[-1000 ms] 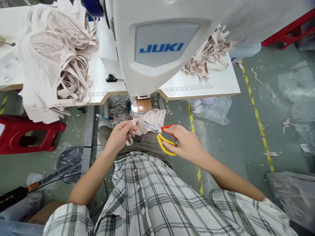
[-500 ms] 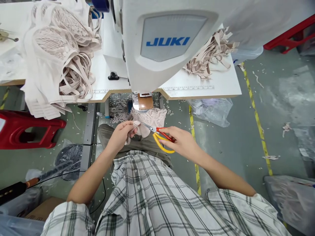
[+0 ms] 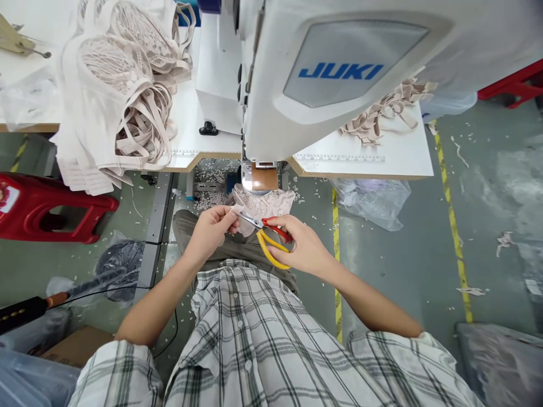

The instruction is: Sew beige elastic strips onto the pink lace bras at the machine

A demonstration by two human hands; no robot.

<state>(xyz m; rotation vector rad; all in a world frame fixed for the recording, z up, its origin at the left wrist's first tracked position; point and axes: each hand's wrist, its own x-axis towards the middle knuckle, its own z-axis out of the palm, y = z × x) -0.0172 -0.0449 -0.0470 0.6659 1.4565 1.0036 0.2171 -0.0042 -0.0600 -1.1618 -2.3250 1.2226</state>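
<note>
My left hand [image 3: 215, 228] pinches the edge of a pale beige lace garment [image 3: 271, 202], which hangs from under the sewing machine's presser area over my lap. In my right hand [image 3: 303, 243] is a pair of scissors [image 3: 271, 240] with one red and one yellow handle. The blades point left and meet the cloth right beside my left fingertips. How far the blades are apart is too small to tell. Above both hands stands the white sewing machine [image 3: 271, 113], with a brown plate [image 3: 264, 178] at its lower end.
Lace garments with straps [image 3: 106, 96] are heaped on the table at left. Beige straps [image 3: 382, 116] lie at the table's right. A red stool [image 3: 59, 209] stands on the left. Plastic bags [image 3: 373, 200] and fabric scraps lie on the floor.
My right hand and the scissors have moved slightly left, bringing the blades closer to my left fingers and the cloth. The view has shifted, so the machine appears farther right.
</note>
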